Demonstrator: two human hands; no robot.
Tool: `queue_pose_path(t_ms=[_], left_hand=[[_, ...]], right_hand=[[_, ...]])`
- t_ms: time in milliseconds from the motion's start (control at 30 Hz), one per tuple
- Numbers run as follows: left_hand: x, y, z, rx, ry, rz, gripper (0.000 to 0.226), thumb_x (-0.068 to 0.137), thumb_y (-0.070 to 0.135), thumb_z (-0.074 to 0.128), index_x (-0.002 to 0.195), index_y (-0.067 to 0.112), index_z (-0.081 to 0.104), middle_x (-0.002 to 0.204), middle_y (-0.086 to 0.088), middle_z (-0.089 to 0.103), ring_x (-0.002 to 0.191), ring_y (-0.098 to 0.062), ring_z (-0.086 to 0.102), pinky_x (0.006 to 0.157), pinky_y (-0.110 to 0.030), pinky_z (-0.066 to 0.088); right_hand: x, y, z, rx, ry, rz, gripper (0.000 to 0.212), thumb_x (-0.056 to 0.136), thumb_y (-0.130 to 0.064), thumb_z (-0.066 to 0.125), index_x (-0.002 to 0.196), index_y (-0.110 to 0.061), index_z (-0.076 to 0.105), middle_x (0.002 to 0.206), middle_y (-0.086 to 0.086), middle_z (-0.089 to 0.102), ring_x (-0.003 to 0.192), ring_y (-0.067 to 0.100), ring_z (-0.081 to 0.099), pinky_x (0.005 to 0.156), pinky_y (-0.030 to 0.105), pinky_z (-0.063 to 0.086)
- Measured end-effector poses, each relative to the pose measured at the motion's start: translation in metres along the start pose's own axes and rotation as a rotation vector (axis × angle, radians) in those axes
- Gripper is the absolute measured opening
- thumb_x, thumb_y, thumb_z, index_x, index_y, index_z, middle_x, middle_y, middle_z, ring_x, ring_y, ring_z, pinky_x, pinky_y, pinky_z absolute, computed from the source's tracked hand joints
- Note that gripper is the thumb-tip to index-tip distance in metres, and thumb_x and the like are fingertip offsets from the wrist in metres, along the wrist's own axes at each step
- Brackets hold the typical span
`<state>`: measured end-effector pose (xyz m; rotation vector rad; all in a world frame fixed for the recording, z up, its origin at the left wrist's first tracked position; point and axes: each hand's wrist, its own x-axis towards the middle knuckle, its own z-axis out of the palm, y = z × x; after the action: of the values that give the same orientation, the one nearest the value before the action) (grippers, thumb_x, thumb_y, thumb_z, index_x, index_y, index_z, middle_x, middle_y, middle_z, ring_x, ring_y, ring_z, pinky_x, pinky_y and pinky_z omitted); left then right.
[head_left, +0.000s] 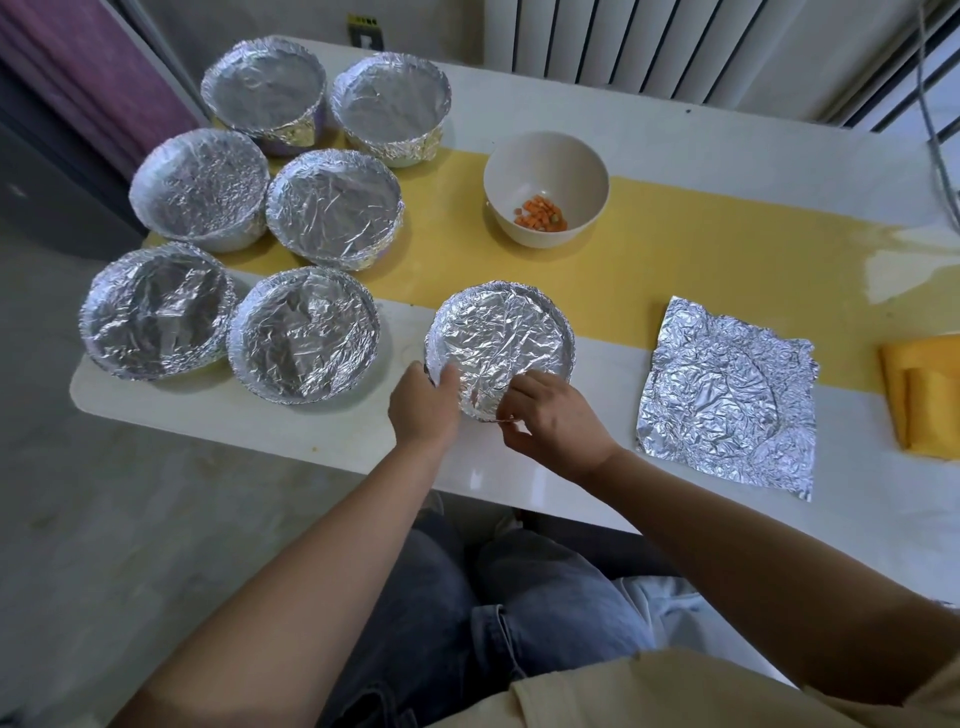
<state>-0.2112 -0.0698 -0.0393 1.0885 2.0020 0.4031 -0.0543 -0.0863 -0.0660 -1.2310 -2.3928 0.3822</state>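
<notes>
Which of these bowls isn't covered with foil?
The white bowl holding diced carrot, on the yellow strip; all other bowls wear foil covers.

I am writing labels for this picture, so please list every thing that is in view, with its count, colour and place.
held foil-covered bowl: one, silver, near table edge, centre
other foil-covered bowls: six, silver, in pairs on the table's left part
open bowl: one, white, on the yellow stripe, behind the held one
diced carrot: small heap, orange with some green bits, inside the open bowl
foil sheet: one, silver, crumpled, lying to the right
cloth: one, yellow, folded, far right
table: one, white with yellow stripe
radiator: one, white, behind the table
left hand: holds the bowl's left rim
right hand: pinches foil at its near rim
</notes>
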Motion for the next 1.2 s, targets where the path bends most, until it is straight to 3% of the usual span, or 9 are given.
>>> queue_pose_path(t_ms=[200, 300, 400, 500, 600, 733, 800, 1000, 1200], left_hand=[[0.006, 0.01, -0.005, 0.069, 0.115, 0.047, 0.032, 0.099, 0.004, 0.039, 0.111, -0.023, 0.052, 0.113, -0.039, 0.056, 0.11, -0.049, 0.054, 0.092, -0.055, 0.043], [0.01, 0.007, -0.004, 0.038, 0.107, 0.088, 0.029, 0.098, 0.004, 0.04, 0.084, -0.017, 0.054, 0.092, -0.036, 0.056, 0.096, -0.051, 0.054, 0.08, -0.054, 0.045], [0.01, 0.003, 0.0, 0.024, 0.107, 0.07, 0.038, 0.099, 0.019, 0.047, 0.065, 0.005, 0.038, 0.06, -0.008, 0.039, 0.08, -0.049, 0.05, 0.06, -0.043, 0.038], [0.002, 0.005, 0.002, 0.013, 0.12, 0.033, 0.037, 0.1, 0.019, 0.047, 0.089, -0.014, 0.06, 0.082, -0.028, 0.061, 0.092, -0.047, 0.06, 0.072, -0.05, 0.045], [0.003, 0.004, 0.004, 0.042, 0.136, 0.047, 0.034, 0.099, 0.008, 0.042, 0.104, -0.022, 0.057, 0.108, -0.038, 0.059, 0.105, -0.048, 0.057, 0.087, -0.053, 0.045], [0.014, 0.001, 0.003, 0.06, 0.108, 0.089, 0.038, 0.099, 0.009, 0.042, 0.063, -0.005, 0.048, 0.063, -0.02, 0.047, 0.07, -0.043, 0.046, 0.054, -0.042, 0.035], [0.014, -0.001, 0.006, 0.059, 0.09, 0.072, 0.041, 0.1, 0.018, 0.045, 0.062, 0.002, 0.041, 0.06, -0.006, 0.038, 0.068, -0.028, 0.038, 0.055, -0.036, 0.029], [0.017, -0.006, 0.008, 0.145, 0.096, 0.079, 0.048, 0.1, 0.012, 0.04, 0.053, 0.011, 0.031, 0.055, -0.004, 0.033, 0.064, -0.027, 0.035, 0.052, -0.034, 0.018], [0.028, -0.003, 0.008, 0.134, 0.009, 0.113, 0.045, 0.102, 0.028, 0.039, 0.08, -0.005, 0.06, 0.081, -0.022, 0.063, 0.081, -0.038, 0.058, 0.066, -0.038, 0.038]], right_hand=[[0.0, 0.001, 0.001, 0.0, -0.005, -0.03, 0.013, 0.072, 0.002, 0.066, 0.066, -0.008, 0.059, 0.069, 0.008, 0.055, 0.061, 0.028, 0.052, 0.053, 0.033, 0.043], [0.0, 0.002, 0.002, -0.016, 0.012, -0.029, 0.011, 0.075, 0.0, 0.062, 0.066, -0.007, 0.059, 0.069, 0.008, 0.055, 0.062, 0.028, 0.052, 0.053, 0.033, 0.042], [0.001, 0.0, 0.007, -0.024, 0.053, -0.008, 0.014, 0.075, 0.001, 0.062, 0.064, -0.007, 0.058, 0.067, 0.008, 0.054, 0.06, 0.029, 0.051, 0.052, 0.035, 0.043], [0.001, 0.0, 0.01, -0.028, 0.069, 0.003, 0.015, 0.074, 0.002, 0.062, 0.064, -0.007, 0.058, 0.066, 0.008, 0.053, 0.059, 0.029, 0.051, 0.051, 0.037, 0.044], [0.003, -0.002, 0.011, -0.031, 0.072, 0.01, 0.014, 0.075, 0.0, 0.062, 0.064, -0.007, 0.057, 0.066, 0.008, 0.054, 0.059, 0.029, 0.051, 0.05, 0.035, 0.044], [0.005, -0.006, 0.012, -0.033, 0.087, 0.032, 0.013, 0.076, -0.003, 0.056, 0.064, -0.008, 0.057, 0.065, 0.007, 0.054, 0.059, 0.028, 0.051, 0.049, 0.033, 0.043], [0.006, -0.007, 0.013, -0.042, 0.096, 0.038, 0.014, 0.077, -0.005, 0.054, 0.064, -0.009, 0.058, 0.065, 0.007, 0.054, 0.058, 0.028, 0.052, 0.049, 0.033, 0.043], [0.01, -0.013, 0.016, -0.049, 0.087, 0.067, 0.02, 0.08, -0.012, 0.048, 0.063, -0.008, 0.059, 0.064, 0.006, 0.054, 0.058, 0.028, 0.053, 0.047, 0.032, 0.043], [0.016, -0.017, 0.019, -0.024, 0.097, 0.109, 0.023, 0.082, -0.013, 0.047, 0.062, -0.008, 0.058, 0.064, 0.006, 0.053, 0.058, 0.028, 0.054, 0.045, 0.032, 0.043]])
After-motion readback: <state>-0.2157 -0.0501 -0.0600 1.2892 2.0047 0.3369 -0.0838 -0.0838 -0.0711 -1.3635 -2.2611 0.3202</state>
